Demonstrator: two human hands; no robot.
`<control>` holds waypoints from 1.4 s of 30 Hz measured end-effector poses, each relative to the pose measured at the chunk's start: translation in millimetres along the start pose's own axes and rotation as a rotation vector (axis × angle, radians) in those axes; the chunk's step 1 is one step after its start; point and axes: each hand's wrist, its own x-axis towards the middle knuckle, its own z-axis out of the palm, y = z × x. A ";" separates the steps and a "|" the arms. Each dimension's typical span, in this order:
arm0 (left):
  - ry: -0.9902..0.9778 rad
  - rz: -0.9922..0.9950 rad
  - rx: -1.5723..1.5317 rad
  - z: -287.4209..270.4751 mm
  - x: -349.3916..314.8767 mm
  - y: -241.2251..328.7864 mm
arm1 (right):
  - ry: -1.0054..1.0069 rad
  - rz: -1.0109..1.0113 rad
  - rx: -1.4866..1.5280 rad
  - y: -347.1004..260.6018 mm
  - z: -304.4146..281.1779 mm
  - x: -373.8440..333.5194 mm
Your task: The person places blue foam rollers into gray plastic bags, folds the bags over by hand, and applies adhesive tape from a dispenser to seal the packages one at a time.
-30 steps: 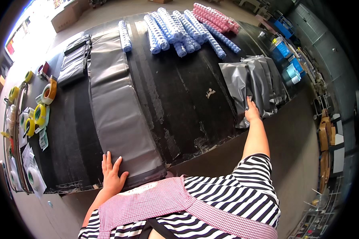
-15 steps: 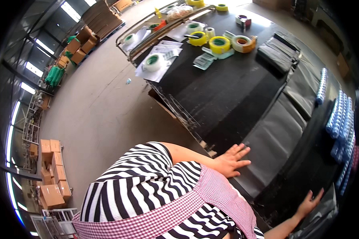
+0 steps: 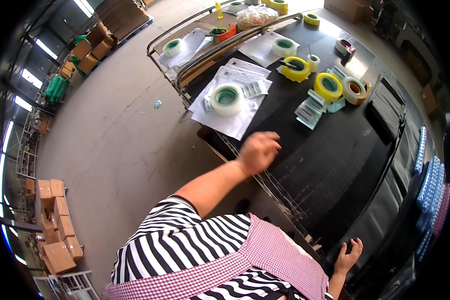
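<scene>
My left hand (image 3: pixel 259 152) is over the left edge of the black table (image 3: pixel 310 165), its fingers curled in and a little blurred; nothing shows in them. Closest to it are printed white sheets (image 3: pixel 245 125), with a clear tape roll (image 3: pixel 227 99) with a green core lying on top. Lower right, my right hand (image 3: pixel 348 256) has its fingers apart and holds nothing, over the near end of the black plastic sheeting (image 3: pixel 357 227). Folded black plastic (image 3: pixel 385 107) rests farther up the table.
Beyond the papers are yellow tape rolls (image 3: pixel 328 87), a brown tape roll (image 3: pixel 354 90) and label strips (image 3: pixel 311 110). A metal-railed cart (image 3: pixel 185 55) adjoins the table's far left. Blue patterned rolls (image 3: pixel 429 187) line the right side. Cardboard boxes (image 3: pixel 59 256) stand at the left.
My left hand has lifted off the black sheeting and moved up and left towards the papers, its fingers curling. My right hand has shifted left. The view has swung, bringing the table's far end nearer.
</scene>
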 end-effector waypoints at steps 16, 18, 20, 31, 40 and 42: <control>-0.342 -0.311 0.487 -97.5 15.9 -181.3 | -0.308 -0.845 0.439 -424.2 133.2 200.1; -0.361 -0.275 0.414 -98.7 14.4 -184.0 | -0.316 -0.881 0.380 -474.5 175.5 239.2; -0.343 -0.267 0.416 -96.2 17.0 -182.8 | -0.288 -0.877 0.371 -510.0 213.8 271.3; -0.209 -0.302 0.349 -111.0 10.3 -174.8 | -0.490 -0.631 -0.046 -577.3 226.5 303.7; -0.284 -0.255 0.426 -125.4 0.4 -188.7 | -0.582 -0.436 -0.077 -574.8 214.1 263.3; -0.302 -0.249 0.420 -121.6 -0.4 -192.7 | -0.568 -0.401 -0.058 -562.9 213.3 244.5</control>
